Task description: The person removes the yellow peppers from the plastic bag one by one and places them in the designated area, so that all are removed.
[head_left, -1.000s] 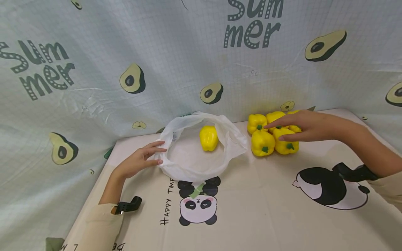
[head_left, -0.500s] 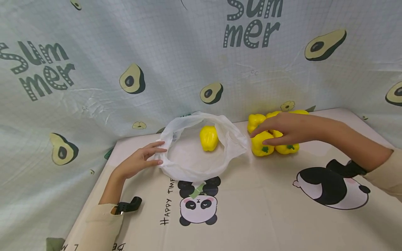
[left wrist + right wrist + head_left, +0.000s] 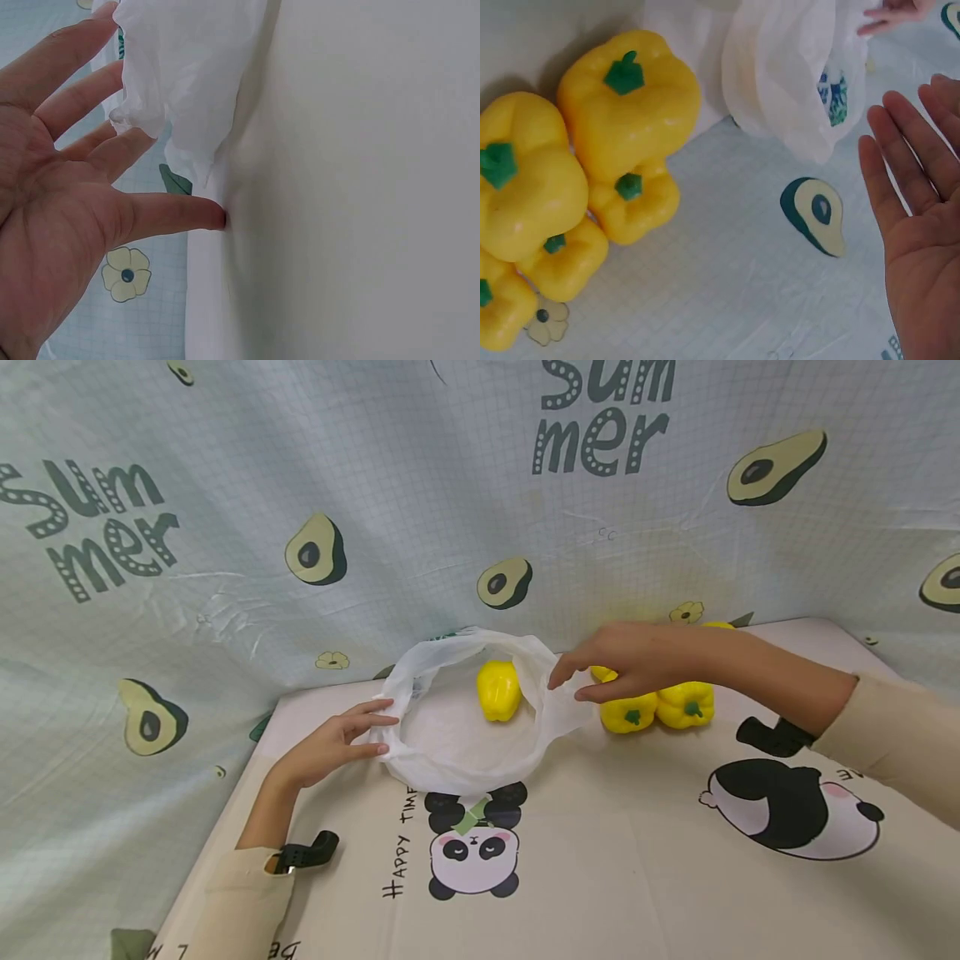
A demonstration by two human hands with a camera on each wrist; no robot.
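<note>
A white plastic bag (image 3: 450, 775) lies with its mouth spread wide on the table, and one yellow bell pepper (image 3: 498, 691) sits inside. On the bag's left rim rest the fingers of my left hand (image 3: 333, 743), spread and nearly straight. In the left wrist view its fingertips touch the thin plastic (image 3: 191, 67). My right hand (image 3: 626, 662) hovers at the bag's right edge, palm bare in the right wrist view, holding nothing. Behind and below it, a cluster of several yellow bell peppers (image 3: 630, 105) with green stems stands to the right of the bag, partly hidden by the hand in the head view.
The table's cream cover (image 3: 570, 877) carries printed pandas. Close behind the bag and peppers hangs a pale curtain (image 3: 405, 485) with avocado prints. Dark wrist-worn cameras sit on both forearms.
My right hand has moved left from above the pepper cluster to the bag's right edge. The left hand, the bag and the peppers stay in place.
</note>
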